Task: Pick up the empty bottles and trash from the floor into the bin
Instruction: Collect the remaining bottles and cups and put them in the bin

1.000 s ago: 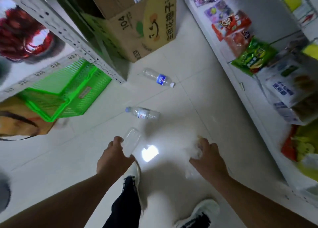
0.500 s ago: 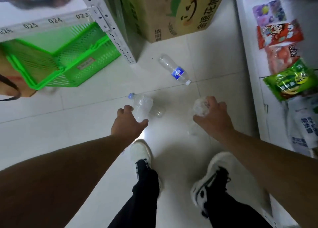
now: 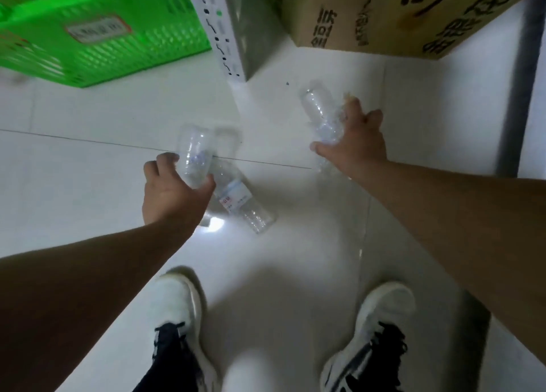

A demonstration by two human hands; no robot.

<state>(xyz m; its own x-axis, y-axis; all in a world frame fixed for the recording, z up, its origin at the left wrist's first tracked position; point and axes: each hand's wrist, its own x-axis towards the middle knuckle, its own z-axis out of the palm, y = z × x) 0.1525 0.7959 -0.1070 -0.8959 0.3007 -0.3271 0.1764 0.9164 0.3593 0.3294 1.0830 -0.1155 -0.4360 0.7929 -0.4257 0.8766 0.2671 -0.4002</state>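
My left hand [image 3: 174,193] is shut on a clear plastic cup [image 3: 193,152], which sticks up past the fingers. Right under those fingers a clear bottle with a white label [image 3: 236,199] lies slantwise, its neck end hidden by the hand; I cannot tell whether the hand grips it too. My right hand [image 3: 354,143] is shut on a second clear bottle [image 3: 316,102] together with crumpled clear plastic [image 3: 331,125]. That bottle's end pokes out up and to the left of the hand.
A green plastic basket [image 3: 103,37] stands at the top left beside a white perforated shelf post [image 3: 220,34]. A cardboard box [image 3: 369,16] sits on the floor behind my right hand. A dark shelf base [image 3: 523,81] runs along the right. My two white shoes [image 3: 177,309] stand below.
I have stepped forward and bent lower. My left hand with the cup came down onto the near bottle. My right hand, still holding crumpled plastic, reached the far bottle and closed on it.
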